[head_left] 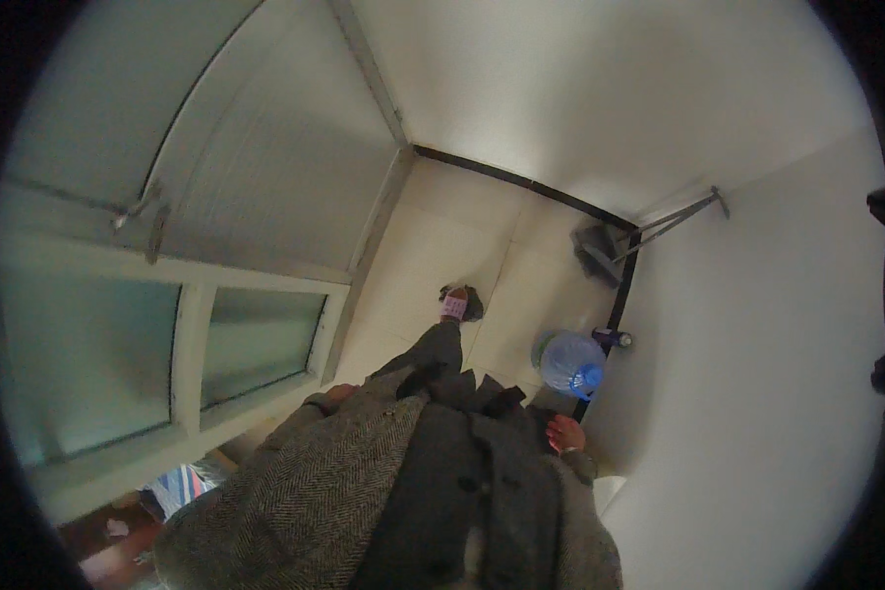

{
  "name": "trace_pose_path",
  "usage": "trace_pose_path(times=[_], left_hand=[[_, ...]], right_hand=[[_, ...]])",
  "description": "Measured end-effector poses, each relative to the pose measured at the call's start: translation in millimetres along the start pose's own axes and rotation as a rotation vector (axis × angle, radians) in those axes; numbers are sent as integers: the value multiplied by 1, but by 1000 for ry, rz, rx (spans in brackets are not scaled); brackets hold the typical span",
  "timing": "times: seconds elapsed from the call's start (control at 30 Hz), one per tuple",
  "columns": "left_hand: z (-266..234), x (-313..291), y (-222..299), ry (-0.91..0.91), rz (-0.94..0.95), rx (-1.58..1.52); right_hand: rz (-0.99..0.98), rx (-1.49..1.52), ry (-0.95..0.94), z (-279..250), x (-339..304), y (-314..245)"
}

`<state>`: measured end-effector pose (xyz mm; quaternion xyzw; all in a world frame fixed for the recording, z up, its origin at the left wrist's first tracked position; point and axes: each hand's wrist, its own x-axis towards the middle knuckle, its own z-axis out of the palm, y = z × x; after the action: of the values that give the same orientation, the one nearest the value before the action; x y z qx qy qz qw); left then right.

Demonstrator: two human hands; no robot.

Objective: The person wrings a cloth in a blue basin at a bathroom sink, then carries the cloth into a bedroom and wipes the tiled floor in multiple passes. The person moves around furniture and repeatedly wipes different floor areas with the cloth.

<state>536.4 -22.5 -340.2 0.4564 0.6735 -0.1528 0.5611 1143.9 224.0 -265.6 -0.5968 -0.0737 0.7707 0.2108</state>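
Note:
I look down my grey herringbone coat (pixel 364 482) to a pale tiled floor (pixel 433 236). My left hand (pixel 336 396) hangs by my side at the coat's left edge, fingers curled, holding nothing that shows. My right hand (pixel 565 433) rests at the coat's right edge, fingers loosely bent, and nothing shows in it. One foot in a pink sock and dark slipper (pixel 458 304) steps forward. A large blue water bottle (pixel 570 363) stands on the floor just beyond my right hand.
A frosted glass door with a pale frame (pixel 197 324) runs along the left. White walls close in ahead and on the right (pixel 737 393). A mop (pixel 610 246) leans in the far corner, with a small dark bottle (pixel 615 338) beside the wall.

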Motion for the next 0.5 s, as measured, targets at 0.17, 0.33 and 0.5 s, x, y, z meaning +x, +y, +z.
trace_pose_path(times=[0.17, 0.33, 0.5], left_hand=[[-138, -38, 91, -32, -343, -628], [-219, -39, 155, 10, -473, -819], [-227, 6, 182, 67, -489, -921]], right_hand=[[-22, 12, -158, 8, 32, -42], [-66, -167, 192, 22, 29, -81], [13, 112, -3, 12, 48, -160]])
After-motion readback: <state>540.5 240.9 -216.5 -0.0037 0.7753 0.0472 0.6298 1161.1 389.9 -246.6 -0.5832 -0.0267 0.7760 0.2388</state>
